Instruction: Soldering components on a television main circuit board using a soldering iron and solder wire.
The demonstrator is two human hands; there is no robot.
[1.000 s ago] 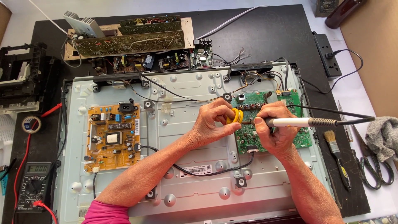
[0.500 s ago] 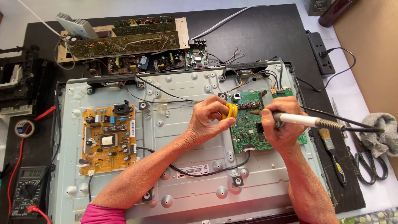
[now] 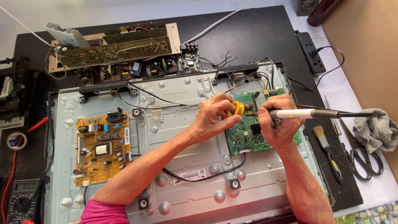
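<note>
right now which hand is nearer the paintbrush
Right. The right hand, holding the soldering iron, is over the green board just left of the paintbrush; the left hand is farther left.

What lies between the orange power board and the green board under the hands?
In the head view, bare silver metal chassis panel, crossed by the left hand's forearm, separates orange power board and green board.

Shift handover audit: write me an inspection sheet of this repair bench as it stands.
Surface: black mat under an opened grey metal chassis.
Job's things: green circuit board; yellow spool; white-handled soldering iron.
Clutter: orange board, brush, scissors, grey rag, tape roll, multimeter.
Grippers: left hand holds the spool; right hand grips the iron.
Cables: black lead across the chassis; power strip cord.
Surroundings: spare boards at the top.
</note>
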